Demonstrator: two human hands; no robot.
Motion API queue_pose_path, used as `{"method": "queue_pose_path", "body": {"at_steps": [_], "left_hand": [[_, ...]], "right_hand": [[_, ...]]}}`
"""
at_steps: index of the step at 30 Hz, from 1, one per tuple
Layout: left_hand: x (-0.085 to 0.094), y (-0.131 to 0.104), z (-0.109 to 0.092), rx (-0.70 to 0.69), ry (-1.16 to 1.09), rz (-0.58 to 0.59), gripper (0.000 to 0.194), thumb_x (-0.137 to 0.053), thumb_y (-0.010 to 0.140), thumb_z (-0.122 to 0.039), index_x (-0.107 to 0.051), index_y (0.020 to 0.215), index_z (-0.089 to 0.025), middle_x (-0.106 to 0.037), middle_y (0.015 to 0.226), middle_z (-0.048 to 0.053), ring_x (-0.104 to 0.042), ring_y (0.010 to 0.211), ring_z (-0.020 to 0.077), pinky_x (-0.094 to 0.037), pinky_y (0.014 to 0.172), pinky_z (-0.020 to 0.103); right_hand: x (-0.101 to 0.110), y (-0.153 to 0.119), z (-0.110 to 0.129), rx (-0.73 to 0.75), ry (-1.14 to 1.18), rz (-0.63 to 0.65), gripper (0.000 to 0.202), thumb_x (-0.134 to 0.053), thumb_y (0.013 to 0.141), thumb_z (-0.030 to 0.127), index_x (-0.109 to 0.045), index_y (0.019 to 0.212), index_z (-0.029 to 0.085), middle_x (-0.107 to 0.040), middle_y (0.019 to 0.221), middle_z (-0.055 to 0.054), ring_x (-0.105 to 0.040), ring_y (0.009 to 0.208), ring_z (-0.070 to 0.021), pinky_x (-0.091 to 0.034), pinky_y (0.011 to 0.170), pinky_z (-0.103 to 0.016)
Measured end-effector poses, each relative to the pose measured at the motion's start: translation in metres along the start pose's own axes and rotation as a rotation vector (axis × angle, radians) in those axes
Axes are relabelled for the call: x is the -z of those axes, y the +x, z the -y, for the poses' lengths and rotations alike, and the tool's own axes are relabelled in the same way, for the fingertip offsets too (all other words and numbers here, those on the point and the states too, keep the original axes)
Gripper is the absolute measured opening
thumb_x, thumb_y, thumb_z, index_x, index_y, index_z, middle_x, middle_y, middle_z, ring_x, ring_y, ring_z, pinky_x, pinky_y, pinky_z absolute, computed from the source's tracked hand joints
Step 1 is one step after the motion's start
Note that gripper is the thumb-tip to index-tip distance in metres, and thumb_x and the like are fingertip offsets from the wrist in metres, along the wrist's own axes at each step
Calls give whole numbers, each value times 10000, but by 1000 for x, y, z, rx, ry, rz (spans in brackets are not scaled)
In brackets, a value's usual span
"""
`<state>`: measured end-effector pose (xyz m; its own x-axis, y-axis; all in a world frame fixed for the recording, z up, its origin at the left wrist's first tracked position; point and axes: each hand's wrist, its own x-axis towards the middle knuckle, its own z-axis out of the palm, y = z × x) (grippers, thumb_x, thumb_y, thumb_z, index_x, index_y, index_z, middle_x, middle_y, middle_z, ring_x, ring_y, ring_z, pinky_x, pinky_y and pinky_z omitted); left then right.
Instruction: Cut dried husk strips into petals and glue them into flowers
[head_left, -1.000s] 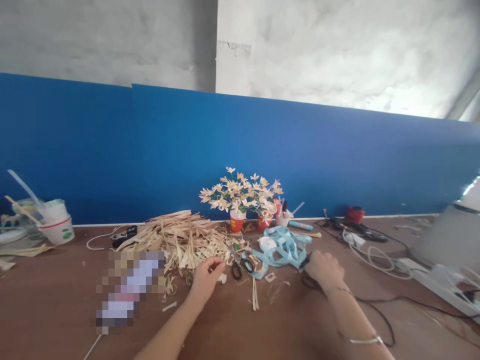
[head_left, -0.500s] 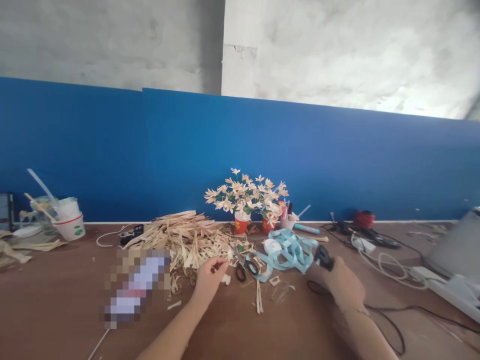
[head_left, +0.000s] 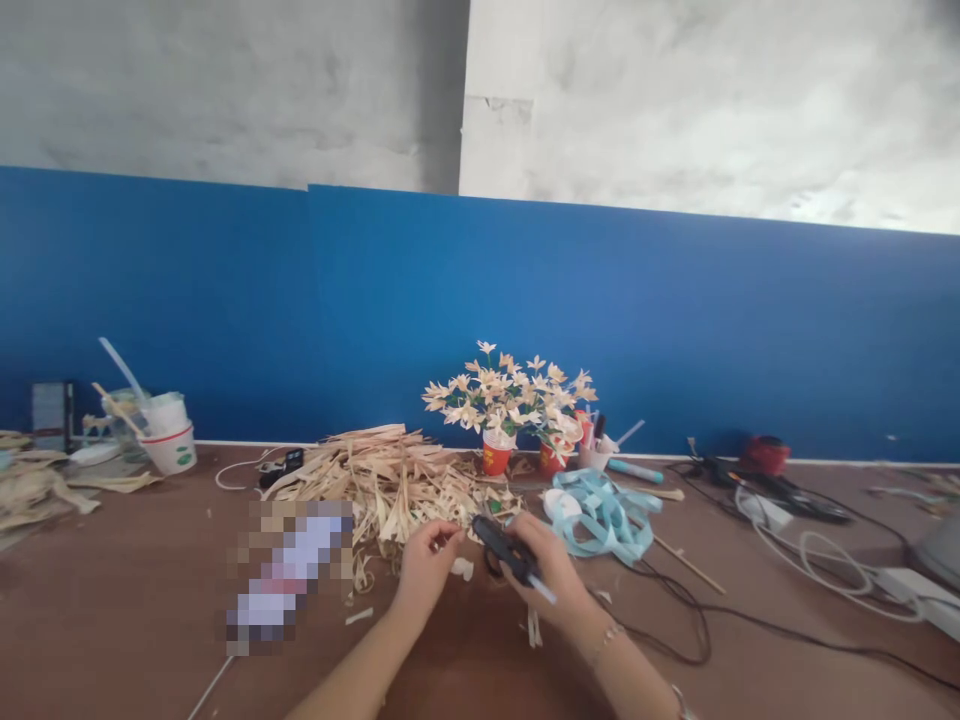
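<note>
In the head view my right hand grips a black glue gun, with a whitish glue stick poking out of its back end. The gun's nose points left, toward my left hand. That hand is closed in a pinch, thumb against fingertips; anything between them is too small to name. Behind both hands lies a heap of pale dry husk strips. Scissors, mostly hidden, lie under the glue gun. A small white scrap rests between my hands.
Two red pots hold pale husk flowers near a blue partition. Light-blue ribbon is tangled right of centre. Black cables run across the right side. A blurred-out phone-like object and a white cup are left.
My right hand has brought the glue gun from the right across to beside my left hand. The left hand keeps its pinch, and the view has shifted slightly.
</note>
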<state>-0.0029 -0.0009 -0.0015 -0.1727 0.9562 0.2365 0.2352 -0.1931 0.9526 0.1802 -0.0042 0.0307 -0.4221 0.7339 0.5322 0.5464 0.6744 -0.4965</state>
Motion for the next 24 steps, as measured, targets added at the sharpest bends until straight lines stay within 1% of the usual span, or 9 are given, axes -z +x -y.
{"method": "queue_pose_path", "body": {"at_steps": [3,6,11,16,20,24], "left_hand": [[0,1,0,19,-16,-8,217,-568,676,-359,-642,659,-156,-574,562,-2,-497,555,140,-391,535,237],[0,2,-2,22,-11,-35,206,-571,670,-350,-644,650,-158,-588,582,-1,-495,558,137,-396,554,241],[0,1,-4,19,-1,-43,205,-570,667,-349,-646,640,-161,-594,585,-3,-485,543,132,-390,542,239],[-2,1,-1,30,-9,-39,229,-574,669,-372,-644,645,-156,-581,578,-5,-472,522,125,-375,513,229],[-3,1,1,43,-15,-29,232,-574,676,-370,-648,651,-152,-557,543,-13,-469,492,118,-362,487,219],[-2,0,-2,40,9,-36,240,-586,672,-386,-647,636,-156,-566,547,-9,-484,490,118,-358,481,214]], "right_hand": [[-11,-6,-8,-13,1,-39,105,-504,656,123,-470,724,195,-490,735,-22,-475,666,-171,-375,591,-252],[-15,-10,-12,-9,-11,-45,146,-497,640,101,-457,741,198,-486,752,-28,-473,685,-181,-371,597,-258],[-18,-10,-10,-27,-6,-54,164,-484,630,81,-432,723,206,-479,748,-28,-465,681,-183,-369,600,-261],[-21,-10,-10,-47,6,-43,196,-490,612,59,-439,735,204,-482,753,-21,-473,673,-176,-374,608,-258],[-22,-10,-12,-41,6,-43,209,-492,601,59,-431,737,206,-481,761,-21,-476,684,-180,-376,617,-260],[-22,-10,-12,-30,-6,-46,214,-494,591,66,-429,738,207,-480,765,-23,-468,672,-178,-372,599,-258]]}}
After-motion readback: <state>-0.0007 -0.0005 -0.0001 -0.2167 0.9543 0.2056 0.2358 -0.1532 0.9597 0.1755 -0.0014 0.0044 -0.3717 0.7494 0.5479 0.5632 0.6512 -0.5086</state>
